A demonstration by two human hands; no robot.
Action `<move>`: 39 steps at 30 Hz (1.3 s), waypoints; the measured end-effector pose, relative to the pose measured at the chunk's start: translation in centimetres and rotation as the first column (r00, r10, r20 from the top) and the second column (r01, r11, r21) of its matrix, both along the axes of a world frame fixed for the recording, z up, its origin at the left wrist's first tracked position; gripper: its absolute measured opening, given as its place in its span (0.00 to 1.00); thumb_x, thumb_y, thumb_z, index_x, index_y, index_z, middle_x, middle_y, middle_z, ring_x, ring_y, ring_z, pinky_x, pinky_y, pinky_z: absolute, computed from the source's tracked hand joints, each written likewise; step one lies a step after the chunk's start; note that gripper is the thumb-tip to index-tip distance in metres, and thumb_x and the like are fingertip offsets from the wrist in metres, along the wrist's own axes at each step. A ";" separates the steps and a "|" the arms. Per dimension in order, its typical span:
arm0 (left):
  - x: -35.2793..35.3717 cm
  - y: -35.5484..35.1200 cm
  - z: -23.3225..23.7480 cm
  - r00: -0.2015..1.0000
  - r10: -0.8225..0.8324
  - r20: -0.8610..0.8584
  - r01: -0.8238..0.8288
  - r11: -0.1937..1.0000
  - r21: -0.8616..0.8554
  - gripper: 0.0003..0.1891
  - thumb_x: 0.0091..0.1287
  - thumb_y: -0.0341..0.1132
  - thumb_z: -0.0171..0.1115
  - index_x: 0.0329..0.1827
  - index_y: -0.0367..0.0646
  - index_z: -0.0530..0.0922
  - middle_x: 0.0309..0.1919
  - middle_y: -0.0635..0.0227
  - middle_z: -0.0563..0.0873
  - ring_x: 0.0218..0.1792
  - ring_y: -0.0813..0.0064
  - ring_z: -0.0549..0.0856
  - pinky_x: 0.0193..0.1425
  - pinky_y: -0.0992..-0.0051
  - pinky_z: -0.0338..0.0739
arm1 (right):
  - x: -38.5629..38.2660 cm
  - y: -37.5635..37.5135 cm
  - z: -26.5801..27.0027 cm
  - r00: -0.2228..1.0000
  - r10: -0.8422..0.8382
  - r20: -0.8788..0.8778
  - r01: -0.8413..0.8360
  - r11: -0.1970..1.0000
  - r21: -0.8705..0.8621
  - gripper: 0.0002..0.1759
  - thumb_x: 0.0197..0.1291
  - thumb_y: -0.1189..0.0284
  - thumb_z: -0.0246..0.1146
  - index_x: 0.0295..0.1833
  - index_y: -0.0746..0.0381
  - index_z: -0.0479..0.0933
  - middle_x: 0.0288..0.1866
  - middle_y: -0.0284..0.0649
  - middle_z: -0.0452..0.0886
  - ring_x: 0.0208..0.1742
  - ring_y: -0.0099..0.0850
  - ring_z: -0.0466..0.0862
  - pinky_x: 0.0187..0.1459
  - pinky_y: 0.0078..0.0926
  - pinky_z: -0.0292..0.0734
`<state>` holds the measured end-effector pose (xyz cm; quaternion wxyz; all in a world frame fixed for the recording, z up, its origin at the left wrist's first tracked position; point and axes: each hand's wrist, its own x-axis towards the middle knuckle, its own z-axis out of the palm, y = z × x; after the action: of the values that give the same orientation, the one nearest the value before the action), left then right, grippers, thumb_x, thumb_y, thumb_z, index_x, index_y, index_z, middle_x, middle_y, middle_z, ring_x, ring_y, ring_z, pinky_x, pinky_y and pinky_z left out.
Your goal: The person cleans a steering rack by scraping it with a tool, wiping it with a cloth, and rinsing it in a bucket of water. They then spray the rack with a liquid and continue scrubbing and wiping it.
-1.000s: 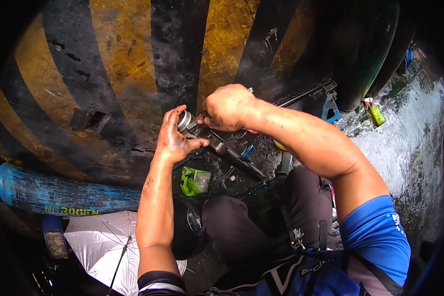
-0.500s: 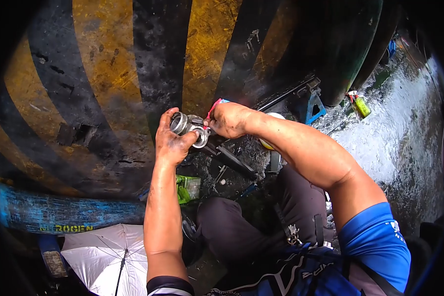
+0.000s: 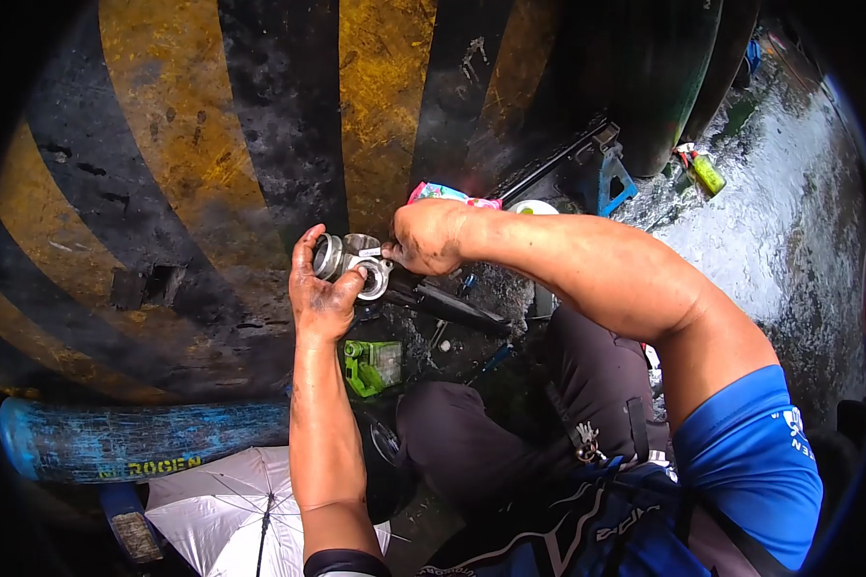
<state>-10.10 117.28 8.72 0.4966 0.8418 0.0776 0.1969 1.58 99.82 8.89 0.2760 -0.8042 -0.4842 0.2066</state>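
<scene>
My left hand [image 3: 322, 298] is wrapped round a greasy grey metal part [image 3: 355, 250] with round, ring-edged openings. Its thumb presses on the near opening, while the fingers curl over the far left side. My right hand [image 3: 428, 238] is closed at the part's right side, its fingertips against the metal. A pink and light-blue patterned cloth [image 3: 443, 194] shows from behind the right hand, gathered in it as far as I can see. The fingers' inner side is hidden.
A yellow-and-black striped panel [image 3: 385, 96] stands ahead. A green plastic case [image 3: 373, 365], a dark metal bar [image 3: 452, 308] and a blue stand [image 3: 614, 183] lie around the hands. At left are a blue cylinder [image 3: 164, 433] and an open umbrella [image 3: 221, 510]. A yellow-green bottle [image 3: 707, 175] lies right.
Both hands and the metal part have shifted slightly left in view. The right hand has turned, and more of the patterned cloth now shows behind it. The left hand keeps its hold.
</scene>
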 end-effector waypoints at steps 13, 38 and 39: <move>-0.7 2.0 1.1 0.971 -0.195 -0.141 0.174 0.974 -0.147 0.43 0.40 0.25 0.66 0.69 0.41 0.68 0.55 0.68 0.76 0.53 0.74 0.78 0.60 0.74 0.73 | 1.6 0.5 0.1 0.990 0.026 0.139 -0.033 0.998 0.047 0.23 0.68 0.52 0.54 0.44 0.60 0.82 0.36 0.50 0.84 0.45 0.50 0.83 0.47 0.46 0.77; -2.2 4.5 1.2 0.959 -0.203 -0.198 0.156 0.961 -0.227 0.44 0.36 0.18 0.59 0.67 0.47 0.69 0.54 0.64 0.80 0.55 0.70 0.80 0.60 0.72 0.76 | -1.7 -3.9 -4.8 0.908 0.372 0.194 -0.320 0.912 -0.255 0.12 0.60 0.62 0.61 0.42 0.54 0.86 0.39 0.44 0.87 0.44 0.45 0.86 0.43 0.44 0.81; -2.2 4.7 1.1 0.964 -0.176 -0.197 0.127 0.963 -0.238 0.44 0.36 0.18 0.59 0.67 0.46 0.69 0.54 0.64 0.80 0.55 0.70 0.80 0.60 0.72 0.76 | -1.7 -4.6 -5.2 0.921 0.352 0.171 -0.307 0.921 -0.241 0.12 0.61 0.61 0.61 0.43 0.54 0.86 0.39 0.44 0.87 0.44 0.46 0.86 0.43 0.45 0.81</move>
<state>-12.30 121.98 9.80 0.5903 0.8005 0.0880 0.0552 -0.09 95.26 3.69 0.0978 -0.7527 -0.6150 0.2139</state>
